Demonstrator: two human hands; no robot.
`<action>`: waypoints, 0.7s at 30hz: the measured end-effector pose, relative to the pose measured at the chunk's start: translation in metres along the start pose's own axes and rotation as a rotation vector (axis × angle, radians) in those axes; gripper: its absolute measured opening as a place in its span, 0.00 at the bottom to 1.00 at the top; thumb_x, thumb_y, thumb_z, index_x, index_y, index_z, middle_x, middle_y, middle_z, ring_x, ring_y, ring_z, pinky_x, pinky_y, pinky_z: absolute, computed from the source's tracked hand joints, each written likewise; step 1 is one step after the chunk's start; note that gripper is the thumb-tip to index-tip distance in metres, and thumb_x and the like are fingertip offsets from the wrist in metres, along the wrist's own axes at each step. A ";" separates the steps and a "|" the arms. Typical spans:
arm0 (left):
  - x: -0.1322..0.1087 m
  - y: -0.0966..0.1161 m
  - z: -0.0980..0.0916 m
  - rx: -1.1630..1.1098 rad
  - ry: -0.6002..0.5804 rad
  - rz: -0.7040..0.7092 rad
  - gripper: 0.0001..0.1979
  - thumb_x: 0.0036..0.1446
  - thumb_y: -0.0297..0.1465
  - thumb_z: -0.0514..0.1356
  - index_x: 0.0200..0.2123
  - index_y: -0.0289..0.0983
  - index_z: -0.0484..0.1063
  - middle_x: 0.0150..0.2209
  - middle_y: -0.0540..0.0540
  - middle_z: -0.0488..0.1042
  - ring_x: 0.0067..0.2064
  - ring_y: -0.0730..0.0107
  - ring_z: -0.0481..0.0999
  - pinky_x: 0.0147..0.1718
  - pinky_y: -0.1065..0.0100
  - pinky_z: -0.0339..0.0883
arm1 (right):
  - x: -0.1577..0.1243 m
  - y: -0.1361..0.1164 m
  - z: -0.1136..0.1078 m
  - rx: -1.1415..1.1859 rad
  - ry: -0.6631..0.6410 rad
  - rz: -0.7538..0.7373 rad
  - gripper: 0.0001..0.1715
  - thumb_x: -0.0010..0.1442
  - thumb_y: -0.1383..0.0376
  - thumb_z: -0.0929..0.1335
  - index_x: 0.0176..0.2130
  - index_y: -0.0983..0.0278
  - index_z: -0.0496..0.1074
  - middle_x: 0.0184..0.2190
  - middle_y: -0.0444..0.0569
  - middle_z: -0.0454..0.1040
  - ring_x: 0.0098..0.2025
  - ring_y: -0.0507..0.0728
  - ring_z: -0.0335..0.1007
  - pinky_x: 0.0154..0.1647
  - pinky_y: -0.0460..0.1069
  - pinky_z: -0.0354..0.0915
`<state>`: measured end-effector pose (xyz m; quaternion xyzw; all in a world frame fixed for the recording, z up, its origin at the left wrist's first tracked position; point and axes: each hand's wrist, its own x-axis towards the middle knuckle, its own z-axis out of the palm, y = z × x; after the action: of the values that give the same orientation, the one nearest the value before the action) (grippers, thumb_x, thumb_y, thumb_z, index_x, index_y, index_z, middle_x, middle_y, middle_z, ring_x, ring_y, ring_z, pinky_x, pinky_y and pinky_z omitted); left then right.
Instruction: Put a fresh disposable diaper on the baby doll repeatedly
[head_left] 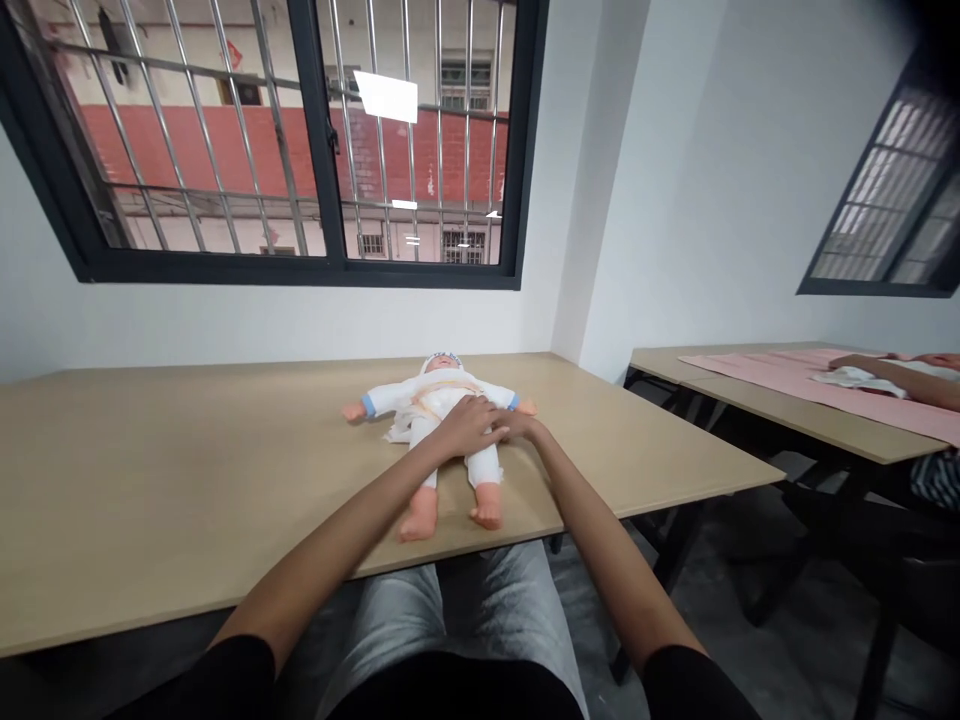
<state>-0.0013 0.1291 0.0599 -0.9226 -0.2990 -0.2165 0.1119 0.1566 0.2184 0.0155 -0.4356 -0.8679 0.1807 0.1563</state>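
A baby doll (442, 361) lies on its back on the table, its head toward the wall and its bare feet toward me. It wears white clothes (420, 432) with blue cuffs, a patterned cap, and a loose white layer with an orange edge around the belly. My left hand (469, 426) reaches across the doll's waist, fingers closed at the garment on its right-hand side in view. Beside it, touching it, my right hand (516, 424) is at the same spot, its fingertips partly hidden. Both hands appear to grip the garment's edge there.
The wooden table (187, 480) stands against a white wall below a barred window (330, 262). On the right, another table (840, 425) carries a pink cloth (765, 372), where another person's arm (915, 382) reaches over a doll and white cloth.
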 end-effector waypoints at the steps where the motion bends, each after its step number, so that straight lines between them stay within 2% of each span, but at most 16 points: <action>1: -0.001 -0.004 0.004 0.013 0.002 -0.001 0.13 0.61 0.37 0.50 0.37 0.37 0.71 0.36 0.43 0.73 0.42 0.60 0.69 0.43 0.60 0.57 | 0.001 -0.001 0.000 0.012 -0.015 0.016 0.06 0.40 0.75 0.64 0.20 0.65 0.65 0.21 0.41 0.68 0.26 0.51 0.63 0.27 0.44 0.63; 4: -0.005 -0.013 0.009 0.054 0.003 0.007 0.12 0.61 0.36 0.51 0.37 0.37 0.71 0.37 0.44 0.73 0.44 0.60 0.67 0.42 0.60 0.56 | 0.001 -0.002 0.001 0.049 -0.037 0.081 0.07 0.42 0.75 0.63 0.19 0.65 0.62 0.16 0.40 0.64 0.22 0.50 0.61 0.23 0.43 0.60; 9: -0.005 -0.015 0.009 0.079 -0.012 0.015 0.13 0.60 0.38 0.51 0.31 0.37 0.71 0.37 0.44 0.72 0.44 0.60 0.65 0.41 0.60 0.55 | 0.000 -0.001 0.002 0.061 0.013 0.132 0.07 0.42 0.74 0.63 0.17 0.65 0.62 0.15 0.43 0.64 0.22 0.51 0.60 0.23 0.44 0.58; 15: -0.004 -0.015 0.011 0.072 -0.010 0.018 0.15 0.61 0.38 0.51 0.29 0.36 0.70 0.37 0.43 0.71 0.44 0.60 0.65 0.42 0.60 0.55 | 0.007 0.000 0.010 0.012 0.129 0.092 0.04 0.43 0.73 0.63 0.20 0.66 0.64 0.23 0.46 0.70 0.28 0.52 0.62 0.28 0.45 0.58; 19: -0.011 -0.017 0.009 0.044 0.033 0.004 0.15 0.62 0.37 0.49 0.34 0.36 0.72 0.37 0.43 0.71 0.44 0.61 0.65 0.42 0.61 0.56 | 0.001 -0.001 0.006 0.027 0.200 0.091 0.01 0.47 0.70 0.64 0.24 0.67 0.66 0.23 0.45 0.70 0.27 0.51 0.62 0.26 0.44 0.57; 21: -0.014 -0.018 0.009 0.030 0.050 -0.002 0.15 0.63 0.37 0.49 0.38 0.37 0.72 0.37 0.43 0.70 0.44 0.61 0.64 0.42 0.61 0.56 | -0.006 -0.002 -0.002 0.110 0.240 0.141 0.04 0.48 0.67 0.67 0.28 0.67 0.67 0.23 0.44 0.70 0.25 0.50 0.63 0.24 0.43 0.57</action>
<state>-0.0200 0.1395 0.0468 -0.9148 -0.3002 -0.2352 0.1329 0.1596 0.2129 0.0177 -0.5047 -0.7989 0.1853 0.2696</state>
